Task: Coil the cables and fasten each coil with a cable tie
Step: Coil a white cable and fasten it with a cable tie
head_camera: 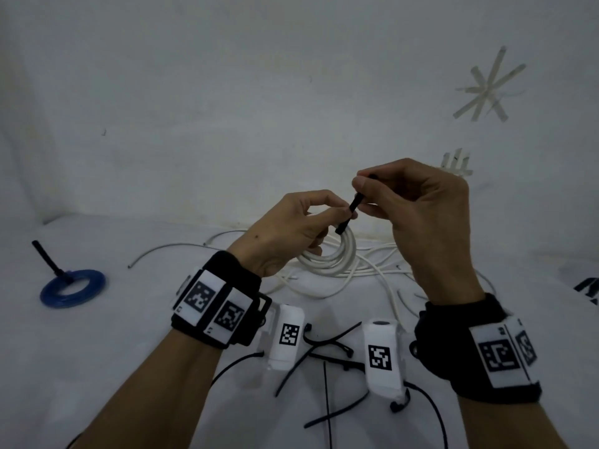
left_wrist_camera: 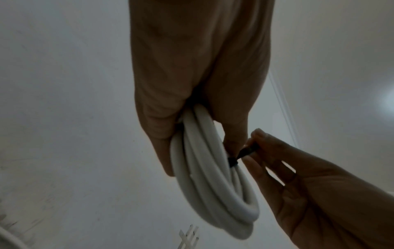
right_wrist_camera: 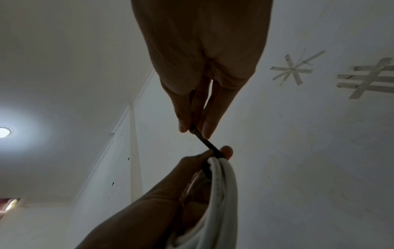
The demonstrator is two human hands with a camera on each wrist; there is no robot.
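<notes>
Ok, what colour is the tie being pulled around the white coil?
Black cable tie; clearest in the right wrist view.

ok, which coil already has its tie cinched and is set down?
The blue coil at far left: it lies on the table, black tie around it, tail sticking up. The white coil is in the left hand.

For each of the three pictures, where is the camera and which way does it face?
Head: worn on the head, facing forward and down; shows both forearms, left hand, right hand, white coil.
Left wrist: looks along the left hand, which grips the white coil.
Right wrist: looks along the right hand toward the wall; its fingers pinch the black cable tie.
All share coil and tie.
</notes>
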